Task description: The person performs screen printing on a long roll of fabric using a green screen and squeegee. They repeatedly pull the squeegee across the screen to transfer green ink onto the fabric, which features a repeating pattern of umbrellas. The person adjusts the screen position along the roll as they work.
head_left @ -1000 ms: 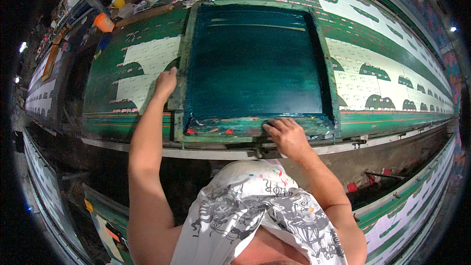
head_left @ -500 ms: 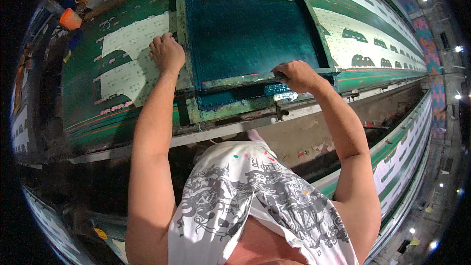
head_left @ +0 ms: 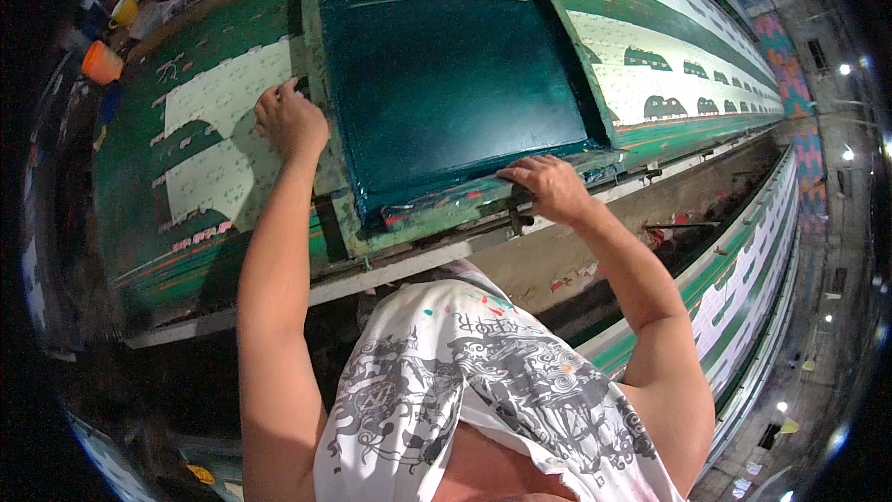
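A screen-printing frame lies on the green table, its mesh coated with dark teal ink. My right hand is closed over a long squeegee, which lies along the frame's near side. The squeegee's blade edge is hidden. Beside the frame's left rail is my left hand, its fingers curled and partly hiding the rail. What those fingers grip, if anything, is hidden. Pale patterned fabric with dark green arched shapes lies under and left of that hand.
More printed fabric runs along the table to the right. A metal rail edges its near side. Another printing table stands at the lower right. An orange bucket and a yellow cup are at the far left.
My right hand has drawn the squeegee toward me, onto the frame's near side. The left hand stays beside the left rail. The whole view has shifted a little.
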Tool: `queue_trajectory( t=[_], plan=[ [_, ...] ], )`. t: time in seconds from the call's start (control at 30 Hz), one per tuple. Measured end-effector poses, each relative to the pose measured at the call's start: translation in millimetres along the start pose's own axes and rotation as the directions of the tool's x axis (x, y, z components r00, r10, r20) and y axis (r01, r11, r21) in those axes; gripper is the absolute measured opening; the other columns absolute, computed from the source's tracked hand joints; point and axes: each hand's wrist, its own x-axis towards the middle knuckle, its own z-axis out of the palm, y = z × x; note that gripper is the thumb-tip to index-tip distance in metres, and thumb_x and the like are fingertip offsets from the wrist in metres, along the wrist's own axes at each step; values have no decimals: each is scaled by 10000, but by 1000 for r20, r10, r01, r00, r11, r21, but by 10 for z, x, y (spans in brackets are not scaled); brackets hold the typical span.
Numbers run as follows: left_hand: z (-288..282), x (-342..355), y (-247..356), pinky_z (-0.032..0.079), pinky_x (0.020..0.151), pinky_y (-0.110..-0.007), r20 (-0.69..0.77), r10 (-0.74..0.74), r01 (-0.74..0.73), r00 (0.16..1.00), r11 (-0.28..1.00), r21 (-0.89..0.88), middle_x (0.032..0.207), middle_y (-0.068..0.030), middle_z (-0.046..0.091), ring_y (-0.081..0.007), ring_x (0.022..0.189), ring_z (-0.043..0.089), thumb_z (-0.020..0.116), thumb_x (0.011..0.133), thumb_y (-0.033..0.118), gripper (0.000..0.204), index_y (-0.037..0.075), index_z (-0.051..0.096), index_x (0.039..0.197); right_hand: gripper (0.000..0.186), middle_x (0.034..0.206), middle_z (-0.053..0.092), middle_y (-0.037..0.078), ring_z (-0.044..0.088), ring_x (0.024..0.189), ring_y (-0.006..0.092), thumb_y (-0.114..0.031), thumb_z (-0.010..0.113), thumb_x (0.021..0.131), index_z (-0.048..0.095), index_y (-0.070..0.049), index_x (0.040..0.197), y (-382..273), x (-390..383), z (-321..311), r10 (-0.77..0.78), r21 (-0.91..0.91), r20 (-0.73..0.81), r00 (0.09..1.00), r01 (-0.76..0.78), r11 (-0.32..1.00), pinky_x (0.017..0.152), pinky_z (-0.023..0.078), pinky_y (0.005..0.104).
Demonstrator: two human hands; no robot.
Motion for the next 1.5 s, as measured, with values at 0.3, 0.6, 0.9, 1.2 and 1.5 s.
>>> queue_trajectory(
  t=[0.3,0.6,0.9,1.2,1.5],
  plan=[
    [30,54,-47,333,1228,-589,49,63,-63,997,998,7,1515,-126,525,-358,1476,425,559,1126,149,348,148,637,1464,474,1329,740,97,712,1211,302,-177,709,934,726,-198,1408,403,574,155,-164,-81,-336,928,145,986,1053,543,452],
    [-30,65,78,381,1189,-581,-56,95,-95,994,995,8,1471,-159,547,-398,1419,477,644,1025,78,385,92,643,1409,415,1265,738,108,717,1139,328,-137,637,948,730,-183,1349,1066,1969,-21,-239,-99,-470,850,218,971,991,556,475],
    [-77,119,226,385,1179,-575,-42,54,-52,998,997,49,1455,-171,547,-410,1406,481,646,1008,70,371,66,645,1380,394,1178,749,98,728,1110,334,-98,652,948,741,-182,1323,1653,3490,-296,-242,-156,-528,814,187,970,942,557,496],
    [-39,183,314,374,1191,-565,-35,41,-38,999,997,61,1431,-162,548,-399,1406,480,629,1020,67,341,50,659,1359,283,1109,760,99,760,1040,316,-176,645,1001,763,-204,1257,1702,3697,-328,-225,-194,-572,789,137,971,881,582,463],
    [9,248,341,369,1192,-563,-40,83,-80,996,995,65,1427,-165,547,-397,1405,477,619,1024,63,329,35,666,1348,360,1123,781,122,780,1043,373,-78,654,934,749,-183,1266,2029,4062,-842,-129,-155,-375,918,75,985,869,638,521]
  ],
)
